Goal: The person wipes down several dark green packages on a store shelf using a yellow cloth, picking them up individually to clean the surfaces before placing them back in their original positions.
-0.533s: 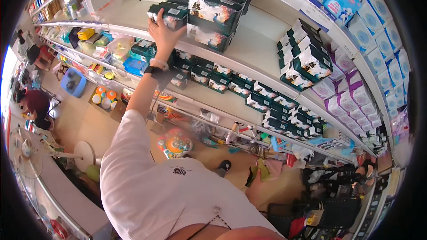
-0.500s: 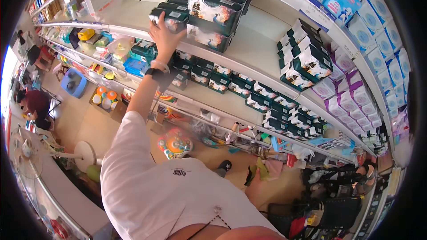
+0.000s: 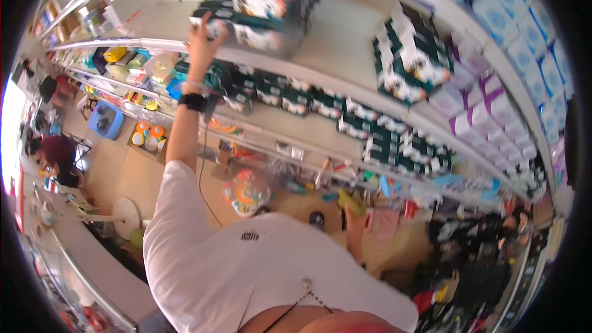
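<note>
My left hand is raised to the upper shelf, with a black band on its wrist. Its fingers grip a dark green and white box at the shelf's front edge. This box sits at the left end of a stack of like boxes. My right hand hangs low by my white shirt, beside a yellow-green object. Blur hides whether it holds that object.
More green and white boxes stand further right on the same shelf, with purple and blue packs beyond. The lower shelves carry rows of small boxes. Colourful toys lie on the floor. A person in dark red is at the left.
My left hand stays on the box at the shelf edge and has shifted slightly up and to the left. The view has turned a little.
</note>
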`<action>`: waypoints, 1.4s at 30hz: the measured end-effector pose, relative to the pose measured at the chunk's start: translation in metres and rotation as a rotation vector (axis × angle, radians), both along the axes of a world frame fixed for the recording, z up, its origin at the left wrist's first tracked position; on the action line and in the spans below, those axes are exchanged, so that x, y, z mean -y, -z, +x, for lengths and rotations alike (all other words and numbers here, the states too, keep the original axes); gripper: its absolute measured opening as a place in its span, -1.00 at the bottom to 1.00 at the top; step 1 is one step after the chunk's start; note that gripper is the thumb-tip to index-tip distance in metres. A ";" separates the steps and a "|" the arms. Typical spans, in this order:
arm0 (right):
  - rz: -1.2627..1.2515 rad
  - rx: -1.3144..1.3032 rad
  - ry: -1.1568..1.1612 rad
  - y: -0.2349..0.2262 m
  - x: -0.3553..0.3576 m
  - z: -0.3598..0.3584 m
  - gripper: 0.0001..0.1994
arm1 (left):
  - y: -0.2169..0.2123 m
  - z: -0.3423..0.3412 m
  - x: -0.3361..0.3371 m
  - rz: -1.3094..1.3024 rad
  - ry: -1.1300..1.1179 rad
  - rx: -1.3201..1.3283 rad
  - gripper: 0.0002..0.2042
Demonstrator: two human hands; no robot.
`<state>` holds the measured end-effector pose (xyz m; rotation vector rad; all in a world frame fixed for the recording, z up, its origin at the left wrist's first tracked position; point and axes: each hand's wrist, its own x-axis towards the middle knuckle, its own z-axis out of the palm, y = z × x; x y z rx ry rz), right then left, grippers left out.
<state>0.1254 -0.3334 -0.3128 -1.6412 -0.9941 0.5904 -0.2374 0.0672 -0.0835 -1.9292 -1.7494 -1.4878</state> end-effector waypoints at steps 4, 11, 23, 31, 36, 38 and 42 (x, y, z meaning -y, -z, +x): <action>-0.049 -0.333 -0.065 -0.072 -0.026 -0.003 -0.68 | 0.007 -0.045 -0.019 0.084 0.344 0.139 -0.50; 0.164 -0.248 -0.076 -0.097 -0.021 0.027 -0.65 | 0.072 0.070 0.090 0.338 -0.171 0.315 -0.44; 0.071 -0.468 0.463 -0.051 0.045 0.149 -0.70 | 0.144 0.342 0.170 -0.071 0.941 -0.348 -0.63; 0.123 -0.081 0.541 -0.063 0.070 0.204 -0.69 | 0.165 0.461 0.192 -0.207 1.075 -0.251 -0.45; 0.157 -0.047 0.608 -0.014 0.089 0.241 -0.73 | 0.177 0.489 0.199 -0.209 1.070 -0.013 -0.40; 0.176 -0.002 0.644 -0.010 0.092 0.246 -0.74 | 0.160 0.494 0.203 -0.053 0.925 0.140 -0.37; 0.131 0.054 0.705 -0.005 0.090 0.242 -0.72 | 0.135 0.507 0.179 -0.001 0.860 0.059 -0.37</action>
